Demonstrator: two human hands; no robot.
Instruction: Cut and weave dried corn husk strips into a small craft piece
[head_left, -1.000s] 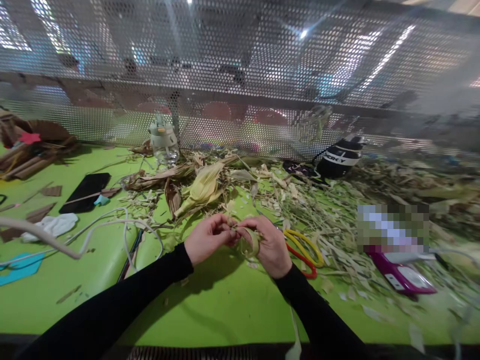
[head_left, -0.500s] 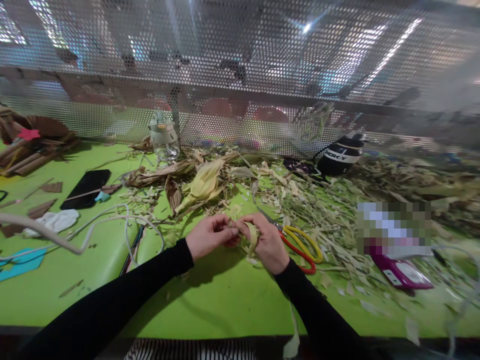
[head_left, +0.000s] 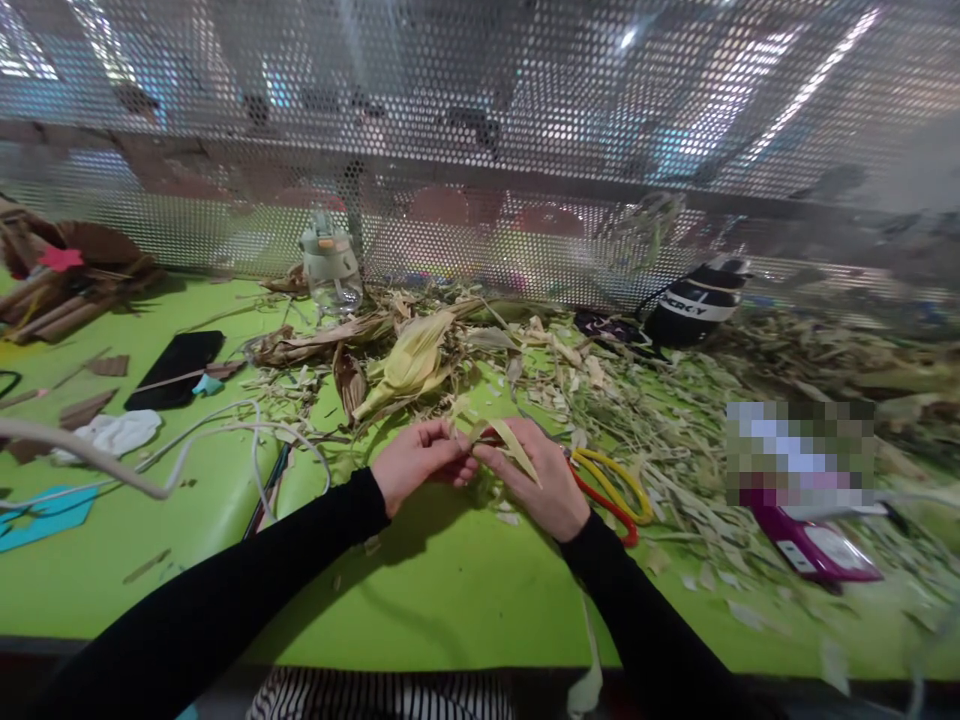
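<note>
Over the green tabletop, my left hand (head_left: 424, 463) and my right hand (head_left: 541, 482) meet with fingertips nearly touching. Both are pinched on a pale strip of corn husk (head_left: 517, 450), whose loose end lies across the back of my right fingers. The exact point where the fingers grip it is small and partly hidden. Just beyond my hands rests a bundled yellow husk piece (head_left: 411, 362) with a twisted stem. Beside my right wrist are scissors (head_left: 611, 485) with one yellow and one red handle, their blades partly hidden behind my hand.
Husk scraps (head_left: 637, 410) cover the middle and right. A clear bottle (head_left: 332, 268) and a black bottle (head_left: 694, 305) stand by the perforated metal screen (head_left: 480, 130). Leftward lie a black phone (head_left: 178, 370), a white cable (head_left: 217, 425), crumpled tissue (head_left: 120, 435) and brown rolled pieces (head_left: 71, 285). A magenta packet (head_left: 817, 540) is right.
The husk strip was curled in a loop by my right fingers; now it lies straighter across them. My right hand has turned slightly, and the view has shifted a little.
</note>
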